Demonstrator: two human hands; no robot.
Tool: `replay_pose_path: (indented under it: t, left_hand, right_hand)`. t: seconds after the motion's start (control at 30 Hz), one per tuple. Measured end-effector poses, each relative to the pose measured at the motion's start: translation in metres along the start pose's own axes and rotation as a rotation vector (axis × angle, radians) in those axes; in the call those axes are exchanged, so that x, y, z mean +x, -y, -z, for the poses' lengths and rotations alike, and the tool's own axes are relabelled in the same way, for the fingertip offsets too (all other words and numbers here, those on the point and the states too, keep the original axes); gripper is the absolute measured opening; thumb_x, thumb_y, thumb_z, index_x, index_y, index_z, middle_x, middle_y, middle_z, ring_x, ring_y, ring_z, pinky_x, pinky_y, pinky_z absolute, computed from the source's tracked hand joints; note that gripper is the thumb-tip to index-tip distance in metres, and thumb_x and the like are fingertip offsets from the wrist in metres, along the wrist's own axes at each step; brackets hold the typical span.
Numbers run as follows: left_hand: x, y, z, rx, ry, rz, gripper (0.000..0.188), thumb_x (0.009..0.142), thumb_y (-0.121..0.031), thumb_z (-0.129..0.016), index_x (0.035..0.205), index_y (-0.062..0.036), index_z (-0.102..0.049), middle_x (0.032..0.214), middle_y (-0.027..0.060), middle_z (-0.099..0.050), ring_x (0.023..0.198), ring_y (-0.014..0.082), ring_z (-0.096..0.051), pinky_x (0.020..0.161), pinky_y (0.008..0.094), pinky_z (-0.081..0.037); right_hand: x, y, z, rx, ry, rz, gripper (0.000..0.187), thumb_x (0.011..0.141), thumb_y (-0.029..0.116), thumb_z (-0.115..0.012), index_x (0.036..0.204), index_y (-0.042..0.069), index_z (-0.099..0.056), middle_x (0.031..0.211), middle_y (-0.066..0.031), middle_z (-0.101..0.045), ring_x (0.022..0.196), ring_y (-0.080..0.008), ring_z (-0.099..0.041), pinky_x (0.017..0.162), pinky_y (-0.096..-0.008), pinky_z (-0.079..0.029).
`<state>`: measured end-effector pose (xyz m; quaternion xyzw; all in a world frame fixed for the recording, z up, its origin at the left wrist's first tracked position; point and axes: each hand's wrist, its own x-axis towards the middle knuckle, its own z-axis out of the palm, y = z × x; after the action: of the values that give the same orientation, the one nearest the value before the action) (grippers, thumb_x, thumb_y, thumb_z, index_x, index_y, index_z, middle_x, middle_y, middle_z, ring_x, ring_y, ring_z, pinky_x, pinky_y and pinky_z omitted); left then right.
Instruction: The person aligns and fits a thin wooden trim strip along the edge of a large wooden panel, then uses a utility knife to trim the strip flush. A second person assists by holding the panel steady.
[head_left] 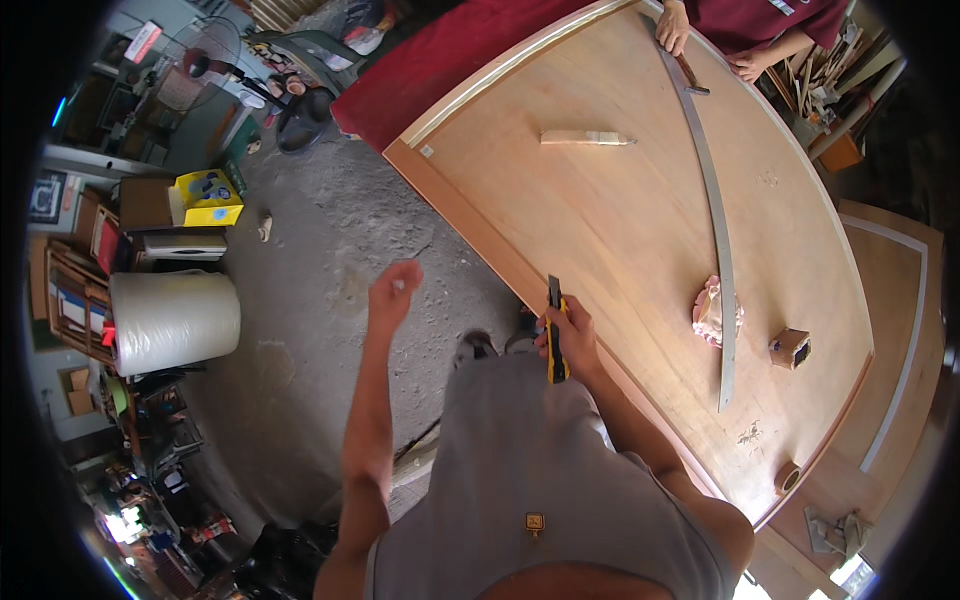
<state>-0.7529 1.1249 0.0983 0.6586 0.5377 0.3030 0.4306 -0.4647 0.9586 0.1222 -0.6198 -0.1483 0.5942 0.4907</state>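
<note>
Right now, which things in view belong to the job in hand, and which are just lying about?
Likely the job:
- utility knife, in the right grip
- wooden panel
- long metal strip

Apparently just lying about:
- fan
- yellow box
- large white cylinder

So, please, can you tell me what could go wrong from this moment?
The right hand holds a yellow and black utility knife close to the wooden panel; if its blade is out, which I cannot tell, it might scratch the wood. The tape roll sits near the panel's edge, so a bump could knock it off.
</note>
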Motion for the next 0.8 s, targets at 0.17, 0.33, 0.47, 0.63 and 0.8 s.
replay_pose_path:
  t: [0.17,0.33,0.47,0.63,0.8]
  left_hand:
    - [0.174,-0.083,0.013,-0.13,0.288,-0.041,0.025,0.091,-0.019,-0.069,0.106,0.0002,-0.07,0.099,0.0041,-0.071,0.092,0.0126,-0.063,0.084,0.0266,-0.048]
    - [0.332,-0.108,-0.028,0.176,0.995,-0.054,0.025,0.092,-0.022,-0.065,0.102,0.0,-0.071,0.092,0.0048,-0.071,0.084,0.0114,-0.066,0.075,0.0269,-0.052]
    - [0.385,-0.091,-0.102,0.657,1.659,-0.279,0.026,0.088,-0.025,-0.066,0.094,-0.0006,-0.072,0.083,0.0063,-0.072,0.075,0.0142,-0.067,0.068,0.0297,-0.053]
    - [0.371,-0.072,-0.115,1.034,2.005,-0.458,0.028,0.083,-0.028,-0.071,0.087,-0.0008,-0.072,0.08,0.0076,-0.073,0.071,0.017,-0.07,0.062,0.0325,-0.055]
    - [0.376,-0.065,-0.117,1.079,2.138,-0.538,0.029,0.08,-0.026,-0.075,0.089,0.0004,-0.071,0.081,0.0085,-0.073,0.072,0.0188,-0.071,0.06,0.0335,-0.055]
  right_hand:
    - [0.048,0.043,-0.035,-0.217,-0.142,0.147,0.026,0.093,0.015,-0.057,0.113,-0.001,-0.056,0.076,-0.0109,-0.064,0.053,-0.0157,-0.063,0.045,-0.0295,-0.051]
    - [0.097,0.063,-0.098,-0.499,-0.16,0.227,0.036,0.086,0.015,-0.065,0.117,-0.001,-0.059,0.071,-0.0151,-0.064,0.056,-0.0191,-0.064,0.054,-0.0347,-0.051]
    - [0.145,0.065,-0.198,-0.51,-0.327,0.262,0.04,0.082,0.012,-0.066,0.119,0.0,-0.059,0.076,-0.0175,-0.066,0.07,-0.0312,-0.068,0.066,-0.0388,-0.053]
    - [0.218,0.06,-0.313,-0.431,-0.646,0.426,0.041,0.082,0.012,-0.064,0.12,-0.001,-0.056,0.086,-0.0256,-0.067,0.083,-0.0435,-0.066,0.075,-0.0471,-0.052]
    - [0.253,0.085,-0.367,-0.197,-0.785,0.103,0.041,0.082,0.011,-0.06,0.12,0.0,-0.053,0.094,-0.0312,-0.065,0.087,-0.0486,-0.063,0.08,-0.0543,-0.05]
